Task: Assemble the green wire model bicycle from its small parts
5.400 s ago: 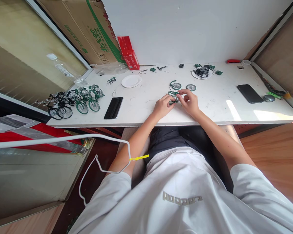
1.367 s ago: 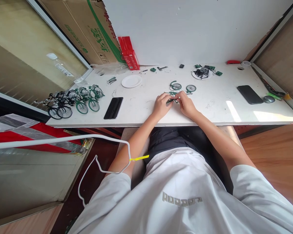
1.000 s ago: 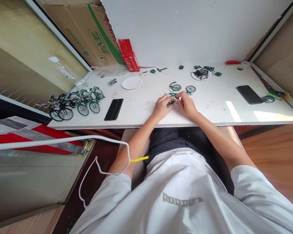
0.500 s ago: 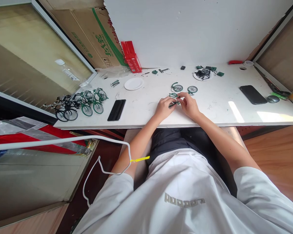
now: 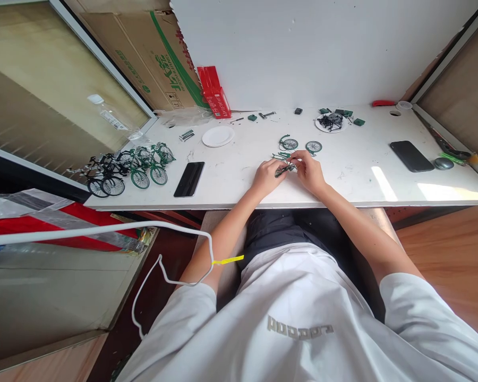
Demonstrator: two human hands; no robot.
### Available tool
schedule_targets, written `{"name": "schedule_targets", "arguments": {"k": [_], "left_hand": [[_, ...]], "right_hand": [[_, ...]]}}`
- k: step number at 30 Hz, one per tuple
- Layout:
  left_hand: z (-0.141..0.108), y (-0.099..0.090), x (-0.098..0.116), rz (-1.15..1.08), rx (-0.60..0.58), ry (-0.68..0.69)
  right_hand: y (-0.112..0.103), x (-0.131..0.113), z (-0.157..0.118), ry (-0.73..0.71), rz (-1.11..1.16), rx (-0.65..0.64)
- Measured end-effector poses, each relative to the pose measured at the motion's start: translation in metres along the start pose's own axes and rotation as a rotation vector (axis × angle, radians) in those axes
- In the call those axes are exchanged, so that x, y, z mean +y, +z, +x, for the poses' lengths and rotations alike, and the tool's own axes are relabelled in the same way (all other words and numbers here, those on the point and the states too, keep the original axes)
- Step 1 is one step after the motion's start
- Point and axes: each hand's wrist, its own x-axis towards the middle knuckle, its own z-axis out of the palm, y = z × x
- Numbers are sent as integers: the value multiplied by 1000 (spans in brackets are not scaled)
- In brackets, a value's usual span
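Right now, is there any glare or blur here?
Head view: sunlight throws bright patches on the table, towards the picture's right; also in the head view, the dark part between the left hand and right hand looks too small and soft for fine detail.

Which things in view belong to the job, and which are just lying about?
Likely the job:
- small held part
- wheel pieces
- model bicycles
- black parts pile

Likely just lying about:
- left-side phone
- right-side phone
- bottle
- cardboard
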Motion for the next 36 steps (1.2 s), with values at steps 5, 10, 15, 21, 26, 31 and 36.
{"name": "schedule_targets", "arguments": {"k": [5,10,15,21,26,31,36], "left_hand": [[-1,1,-1,-67,26,6],[-3,3,-4,-111,52,-5],[-3,3,-4,-111,39,-22],[-3,1,-2,-112,21,-41],[-3,0,-1,-111,4,-77],[-4,0,-1,-128,-9,-102],[-4,-1,-1,-121,-16,-115]], "right_hand": [[2,3,1,34,1,14],[3,4,2,54,25,20],[2,4,1,69,10,-2],[2,5,1,66,-8,0],[1,2,1,69,-6,-7],[1,0,3,19,-4,-2],[1,0,5,-59,-25,48]]}}
